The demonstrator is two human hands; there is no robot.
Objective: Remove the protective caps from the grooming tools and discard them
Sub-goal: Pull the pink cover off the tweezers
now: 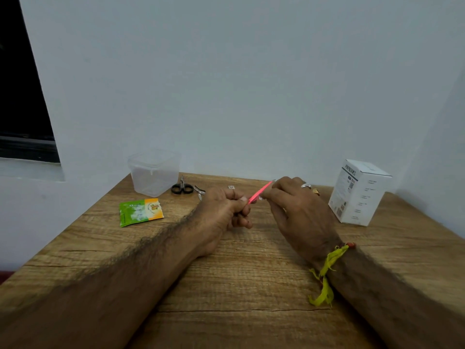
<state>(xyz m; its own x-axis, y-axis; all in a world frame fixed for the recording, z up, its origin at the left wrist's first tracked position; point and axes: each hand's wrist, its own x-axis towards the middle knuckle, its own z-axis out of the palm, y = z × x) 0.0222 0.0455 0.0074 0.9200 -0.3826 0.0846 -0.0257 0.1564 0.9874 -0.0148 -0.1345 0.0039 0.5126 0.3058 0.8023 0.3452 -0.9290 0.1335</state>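
Observation:
Above the middle of the wooden table (241,285), both hands hold a thin pink grooming tool (260,192) that slants up to the right. My left hand (227,210) pinches its lower end between thumb and curled fingers. My right hand (294,210), with rings, pinches the tool further up; its far tip shows just past the fingers. Any cap on it is too small to make out. Small black-handled scissors (181,188) and a metal nail clipper (200,191) lie on the table behind my left hand.
A clear lidded plastic container (154,171) stands at the back left against the wall. A green and orange sachet (141,212) lies at the left. A white carton (358,192) stands at the back right. A small metal piece (231,187) lies behind the hands.

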